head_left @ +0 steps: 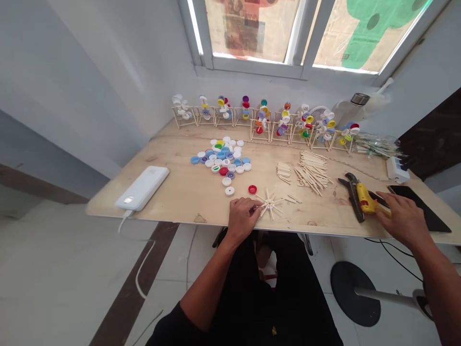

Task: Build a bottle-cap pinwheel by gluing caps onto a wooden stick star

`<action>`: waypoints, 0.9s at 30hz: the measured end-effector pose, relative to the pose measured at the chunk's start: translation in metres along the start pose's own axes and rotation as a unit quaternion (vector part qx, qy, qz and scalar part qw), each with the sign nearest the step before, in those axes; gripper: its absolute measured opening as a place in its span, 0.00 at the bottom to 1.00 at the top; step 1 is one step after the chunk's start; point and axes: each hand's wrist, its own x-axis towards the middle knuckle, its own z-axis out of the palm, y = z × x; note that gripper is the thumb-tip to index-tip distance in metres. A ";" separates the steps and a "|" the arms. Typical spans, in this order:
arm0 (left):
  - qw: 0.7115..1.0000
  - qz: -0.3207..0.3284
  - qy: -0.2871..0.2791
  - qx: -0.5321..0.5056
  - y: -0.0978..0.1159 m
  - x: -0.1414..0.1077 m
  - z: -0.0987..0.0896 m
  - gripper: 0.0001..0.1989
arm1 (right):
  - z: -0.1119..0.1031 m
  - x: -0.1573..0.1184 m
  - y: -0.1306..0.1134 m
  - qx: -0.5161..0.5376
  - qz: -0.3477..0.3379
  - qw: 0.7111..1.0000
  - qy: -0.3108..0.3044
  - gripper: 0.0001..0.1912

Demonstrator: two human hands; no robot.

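Observation:
My left hand (243,216) is at the table's front edge, thumb and finger pinched on one spoke of a star-shaped wheel of wooden sticks (269,203). The wheel lies flat, its spokes spreading from a small ring-like hub. At the right, my right hand (403,218) has its fingers around the handle of a yellow hot glue gun (366,198), which rests on the table. Black-handled cutters (355,199) lie against the glue gun's left side. A red bottle cap (252,189) sits just behind the wheel, and a few loose sticks (293,198) lie to its right.
Many bottle caps (226,156) are heaped at centre-left. Stick piles (312,170) lie centre-right. Stick frames with cap wheels (264,120) line the back wall. A white power bank (142,187) with a cable lies left, a black tablet (421,206) right, near a white adapter (397,170).

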 end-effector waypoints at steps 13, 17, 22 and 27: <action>1.000 -0.006 -0.002 -0.011 0.000 -0.001 -0.002 0.05 | -0.026 0.026 -0.183 0.318 -0.043 0.947 -0.030 0.11; 1.000 -0.011 0.001 -0.018 0.000 0.000 -0.001 0.05 | -0.015 0.039 -0.201 0.300 -0.031 0.950 -0.078 0.10; 1.000 -0.009 0.005 -0.021 -0.002 -0.001 -0.001 0.05 | -0.009 0.050 -0.206 0.206 -0.013 0.971 -0.119 0.09; 1.000 -0.005 0.009 -0.022 -0.003 -0.002 -0.001 0.05 | -0.006 0.053 -0.204 0.174 0.003 0.974 -0.147 0.06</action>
